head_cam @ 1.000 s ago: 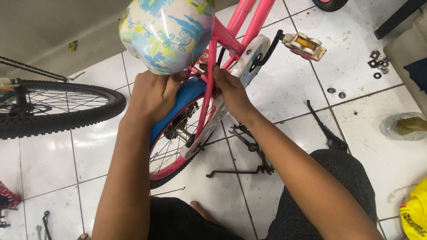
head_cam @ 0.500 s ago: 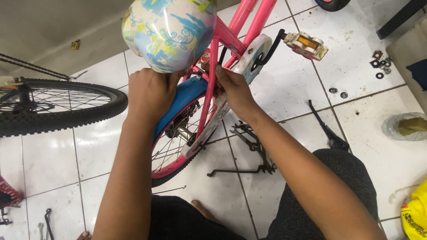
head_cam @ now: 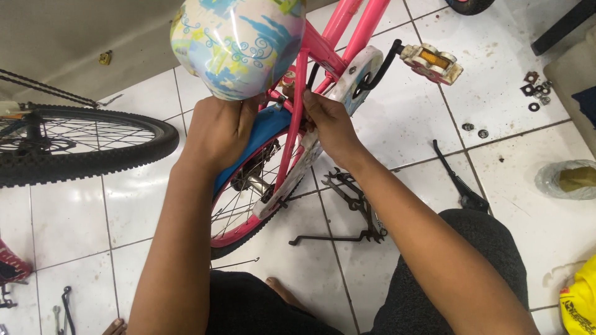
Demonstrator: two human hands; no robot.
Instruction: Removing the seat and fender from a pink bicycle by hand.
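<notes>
Pink bicycle frame (head_cam: 297, 118) stands mid-frame, rear wheel (head_cam: 248, 205) mounted. Left hand (head_cam: 218, 131) clamps the blue mudguard (head_cam: 264, 127); right hand (head_cam: 329, 121) pinches near the seat stay. Loose nuts (head_cam: 537, 90) at upper right suggest fastening remains.

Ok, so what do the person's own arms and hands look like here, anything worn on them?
Both forearms are bare, with no sleeves in view. The left hand and right hand wear no gloves, and no rings, watch or bracelet can be seen.
</notes>
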